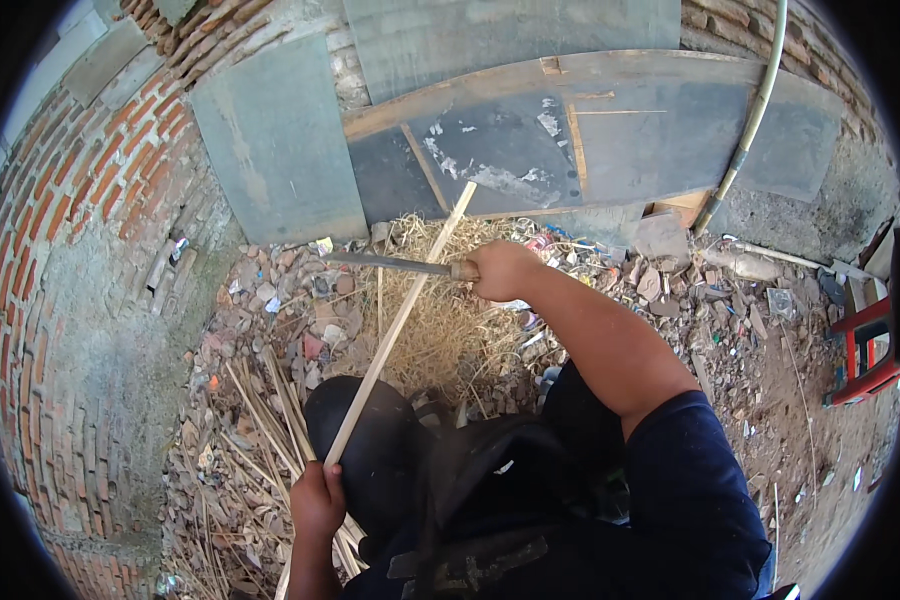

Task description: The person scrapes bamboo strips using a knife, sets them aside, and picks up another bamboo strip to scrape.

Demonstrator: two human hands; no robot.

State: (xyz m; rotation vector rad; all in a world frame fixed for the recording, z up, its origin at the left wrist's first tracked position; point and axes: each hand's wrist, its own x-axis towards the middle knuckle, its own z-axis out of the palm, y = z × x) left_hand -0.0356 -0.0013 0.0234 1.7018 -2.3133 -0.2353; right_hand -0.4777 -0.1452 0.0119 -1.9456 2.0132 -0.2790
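My left hand (pixel 317 503) is closed around the lower part of a long pale wooden strip (pixel 398 325), which slants up and away to the right past my knee. In my right hand (pixel 500 272) is the wooden handle of a long knife (pixel 395 264). Its blade points left and crosses the strip below the strip's far end; whether the edge bites into the wood I cannot tell. Beneath them lies a heap of straw-coloured shavings (pixel 435 335). More thin strips (pixel 275 405) lie in a bundle beside my left knee.
Rubble and litter (pixel 660 290) cover the ground. Grey boards (pixel 280 140) lean along the wall ahead, with a bamboo pole (pixel 745 140) against them. A brick wall (pixel 80 330) rises on the left. A red and black stool-like object (pixel 860 350) stands at the right.
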